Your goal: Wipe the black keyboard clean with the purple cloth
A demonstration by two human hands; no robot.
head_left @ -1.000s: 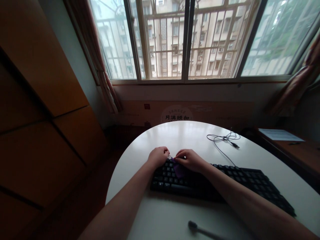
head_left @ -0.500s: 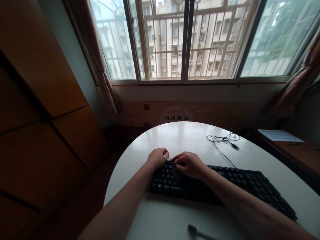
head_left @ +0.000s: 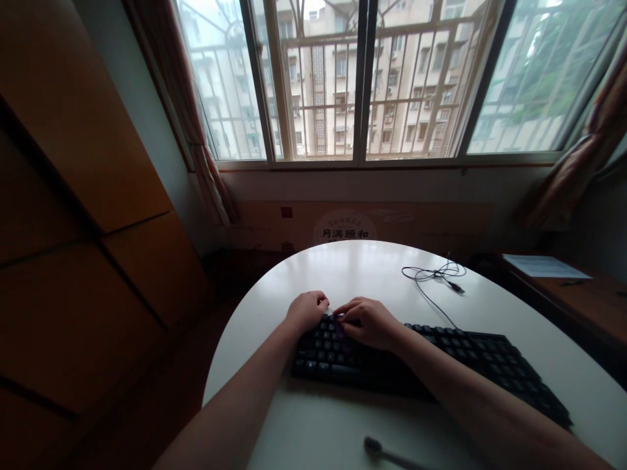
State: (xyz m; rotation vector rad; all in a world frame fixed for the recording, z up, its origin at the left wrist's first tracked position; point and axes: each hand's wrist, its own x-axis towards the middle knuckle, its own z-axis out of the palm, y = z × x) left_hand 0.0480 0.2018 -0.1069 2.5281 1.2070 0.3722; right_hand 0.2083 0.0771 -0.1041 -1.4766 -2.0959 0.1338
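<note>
A black keyboard (head_left: 441, 365) lies across the white round table (head_left: 353, 267). Both my hands are closed over its far left corner. My left hand (head_left: 306, 311) is curled at the keyboard's top left edge. My right hand (head_left: 368, 322) rests on the keys beside it, fingers pinched toward the left hand. A small purple thing (head_left: 339, 330) shows between the hands, partly hidden under my right fingers. I cannot make out what it is, or which hand grips it.
The keyboard's black cable (head_left: 434, 273) lies coiled at the table's far right. A dark brush-like tool (head_left: 386, 454) lies near the front edge. A wooden cabinet (head_left: 88, 215) stands left, a side desk with paper (head_left: 543, 266) right, and a barred window behind.
My right hand has drawn slightly nearer and lower over the keys, covering more of the purple thing. The left hand has barely moved. The view has tilted a little.
</note>
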